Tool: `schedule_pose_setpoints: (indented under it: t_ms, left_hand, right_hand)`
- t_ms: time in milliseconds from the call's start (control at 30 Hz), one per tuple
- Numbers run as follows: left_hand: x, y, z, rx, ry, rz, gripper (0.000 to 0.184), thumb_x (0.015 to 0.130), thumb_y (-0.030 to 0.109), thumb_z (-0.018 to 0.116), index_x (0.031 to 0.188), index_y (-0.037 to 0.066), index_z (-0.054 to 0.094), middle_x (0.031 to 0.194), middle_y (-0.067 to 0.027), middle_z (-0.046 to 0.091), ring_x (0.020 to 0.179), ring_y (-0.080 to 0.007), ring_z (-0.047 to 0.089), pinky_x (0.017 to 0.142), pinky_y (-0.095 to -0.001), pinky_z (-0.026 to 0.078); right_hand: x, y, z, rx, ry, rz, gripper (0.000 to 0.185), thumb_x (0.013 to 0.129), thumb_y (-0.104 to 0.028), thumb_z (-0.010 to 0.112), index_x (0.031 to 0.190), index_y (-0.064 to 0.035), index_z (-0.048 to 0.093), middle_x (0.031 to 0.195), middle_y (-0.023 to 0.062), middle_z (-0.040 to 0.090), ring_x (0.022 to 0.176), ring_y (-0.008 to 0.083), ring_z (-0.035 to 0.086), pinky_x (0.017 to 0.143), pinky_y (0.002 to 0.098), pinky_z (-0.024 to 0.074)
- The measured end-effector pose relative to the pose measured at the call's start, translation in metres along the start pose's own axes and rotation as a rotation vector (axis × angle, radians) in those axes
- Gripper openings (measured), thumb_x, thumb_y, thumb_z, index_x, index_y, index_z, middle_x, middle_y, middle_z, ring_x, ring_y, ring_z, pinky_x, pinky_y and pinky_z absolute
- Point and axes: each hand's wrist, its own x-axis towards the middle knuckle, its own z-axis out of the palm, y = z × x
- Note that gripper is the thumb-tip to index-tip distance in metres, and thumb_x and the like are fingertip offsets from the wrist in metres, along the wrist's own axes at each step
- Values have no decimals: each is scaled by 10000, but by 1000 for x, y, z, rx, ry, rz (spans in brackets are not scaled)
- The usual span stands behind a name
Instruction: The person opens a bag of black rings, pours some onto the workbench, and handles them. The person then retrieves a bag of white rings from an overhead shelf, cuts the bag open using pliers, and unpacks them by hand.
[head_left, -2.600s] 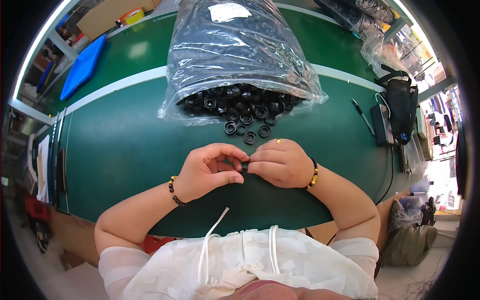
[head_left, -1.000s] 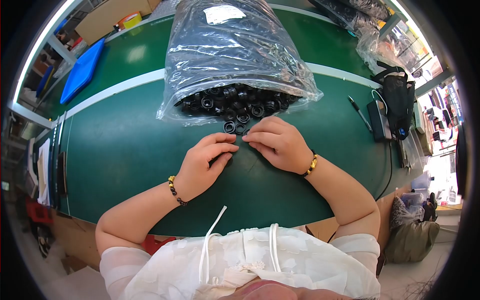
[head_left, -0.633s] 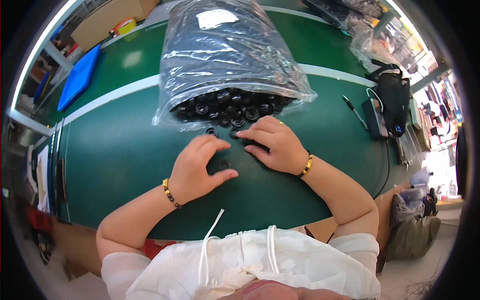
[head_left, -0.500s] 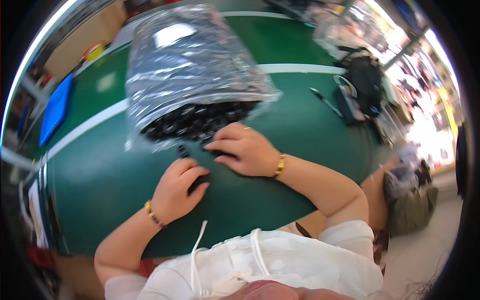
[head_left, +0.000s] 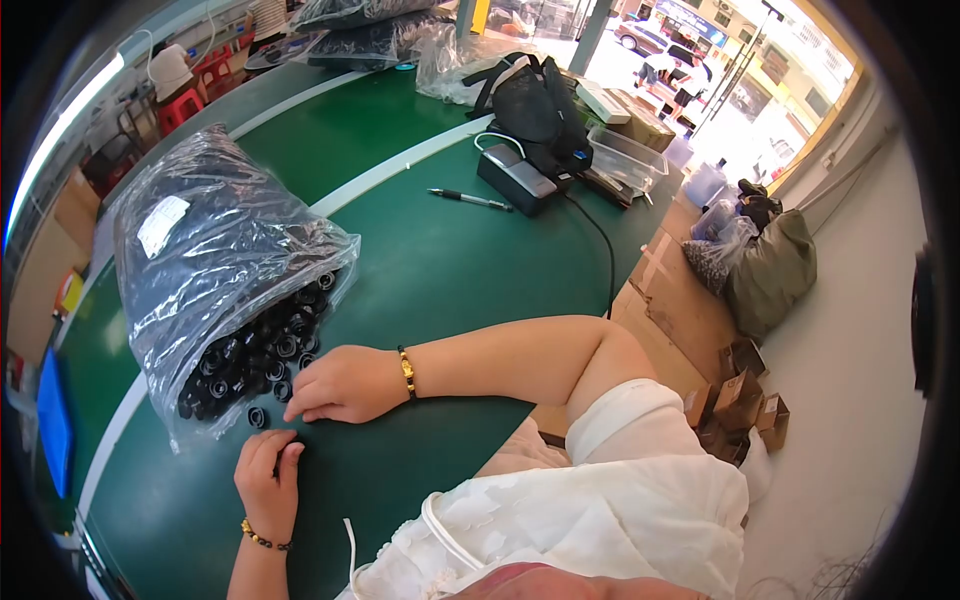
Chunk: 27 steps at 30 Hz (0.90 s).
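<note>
A large clear plastic bag (head_left: 215, 230) lies on the green table with its mouth towards me. Small black round plastic parts (head_left: 275, 345) with ring-shaped ends spill from it. My right hand (head_left: 345, 385) rests at the mouth's near edge, its fingers curled down beside the loose parts; what they hold, if anything, is hidden. Just below it, my left hand (head_left: 268, 480) has its fingers bent close to the thumb, and the grip's inside does not show. Between my left fingertips and the bag lies a single black part (head_left: 257, 417).
On the green table (head_left: 430, 270) lie a pen (head_left: 470, 199), a black box (head_left: 515, 180) with a cable, and a black backpack (head_left: 530, 110). A blue tray (head_left: 55, 425) stands at the left. Cardboard boxes (head_left: 735, 405) and an olive sack (head_left: 775, 275) sit on the right.
My view has turned to the right, so bag and hands appear further left. My right hand stays near the bag's mouth and the left stays just below it.
</note>
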Motion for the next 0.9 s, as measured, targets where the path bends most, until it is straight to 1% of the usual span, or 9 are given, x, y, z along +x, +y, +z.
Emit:
schedule_pose_setpoints:
  t_ms: [200,300,400,467,533,667,733,833,900]
  left_hand:
    - [1,3,2,6,22,33,107,819,54,710,889,-7,657,904,-132,637,816,-298,601,704,-357,500]
    - [-2,3,3,-74,-29,-98,165,751,49,762,858,3,646,913,-126,624,829,-307,596,732,-364,495]
    - [0,6,3,5,-31,16,188,720,43,778,834,3,634,931,-129,623,854,-315,593,752,-375,493]
    - [-1,6,3,1,-35,10,197,707,41,783,819,2,625,955,-131,621,864,-319,587,758,-380,489]
    - [-2,6,4,55,-42,70,212,724,43,772,821,-9,591,961,-131,617,848,-321,580,752,-385,485]
    - [-2,1,4,86,-27,133,214,794,65,736,856,-8,545,954,-133,607,831,-310,567,746,-376,475]
    - [-5,-1,5,-72,-10,-32,196,871,95,685,891,3,513,929,-135,593,798,-294,552,728,-357,469]
    - [-7,-6,3,-107,-19,-46,175,911,114,652,915,12,510,891,-131,582,758,-285,538,705,-343,463]
    - [-6,-6,3,-80,-9,-15,180,902,113,665,902,11,516,871,-125,580,728,-278,538,676,-337,465]
  right_hand:
    - [-2,8,2,-19,-86,17,151,907,-187,633,1013,-98,693,972,65,631,927,276,621,754,394,518]
    - [-2,6,0,-14,-153,-10,197,875,-240,679,1020,-109,698,1014,63,625,961,270,617,769,394,518]
    - [-3,2,-7,-15,-225,-84,242,841,-272,715,1028,-120,700,1036,56,625,982,272,614,776,401,515]
    - [-3,5,-5,-33,-234,-93,274,819,-292,736,1035,-128,698,1052,55,626,994,273,611,778,409,511]
    - [-3,7,-3,-18,-231,-83,271,815,-334,737,1010,-149,714,1046,41,630,976,265,619,752,408,507]
    - [-2,9,-5,-55,-257,-95,291,826,-310,731,1051,-130,688,1059,58,624,984,279,616,763,414,510]
    - [-1,8,-6,-61,-248,-122,269,862,-315,699,1051,-124,679,1016,68,640,935,285,629,747,410,510]
    - [2,-1,-10,-10,-211,-13,222,911,-298,648,1044,-123,675,947,71,660,878,282,642,726,404,512]
    - [1,4,-6,-27,-169,-69,203,926,-285,630,1044,-126,675,919,68,665,859,279,645,718,401,512]
